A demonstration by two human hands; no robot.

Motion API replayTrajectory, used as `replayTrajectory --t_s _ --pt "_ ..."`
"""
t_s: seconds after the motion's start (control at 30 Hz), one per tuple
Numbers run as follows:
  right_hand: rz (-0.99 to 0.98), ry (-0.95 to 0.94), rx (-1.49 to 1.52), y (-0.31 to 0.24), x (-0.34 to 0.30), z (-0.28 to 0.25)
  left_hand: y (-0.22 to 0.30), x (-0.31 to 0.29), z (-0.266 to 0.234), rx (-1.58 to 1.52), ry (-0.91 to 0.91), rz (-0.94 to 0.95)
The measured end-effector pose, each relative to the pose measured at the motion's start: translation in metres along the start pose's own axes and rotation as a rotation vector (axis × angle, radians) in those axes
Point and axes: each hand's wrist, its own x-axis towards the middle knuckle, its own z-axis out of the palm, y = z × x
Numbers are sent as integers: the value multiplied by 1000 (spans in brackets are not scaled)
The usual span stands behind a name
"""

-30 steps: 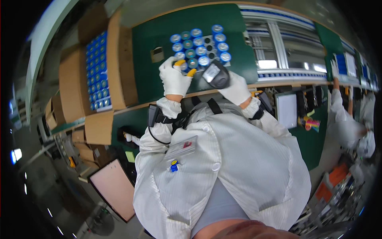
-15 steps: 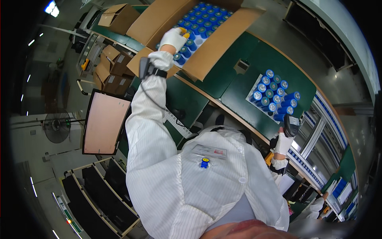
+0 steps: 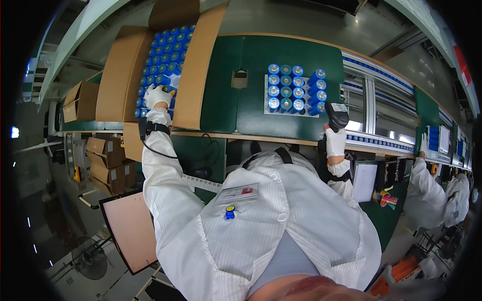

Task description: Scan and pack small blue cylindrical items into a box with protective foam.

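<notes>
Left hand reached palm-down into cardboard box, over blue batteries, grip indeterminable, right hand held black scanner, fingers closed.

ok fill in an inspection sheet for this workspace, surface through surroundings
surface: green table, carrying a white tray
job's things: blue cylinders in rows on the tray; more inside an open brown carton
clutter: smaller brown cartons stacked at left
hands: left hand inside the open carton, grip unclear; right hand holds a black handheld scanner
cables: black cable along left forearm
surroundings: metal rails, black-framed screen, fan, co-worker at right
</notes>
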Motion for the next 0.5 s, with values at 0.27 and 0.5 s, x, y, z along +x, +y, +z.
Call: replayTrajectory --t_s 0.27,0.5 --pt "-31 56 -62 23 7 -18 -27 1 -41 -1443 -49 -99" --pt "34 -58 30 -3 6 -15 2 -47 -98 -2926 -536 -274"
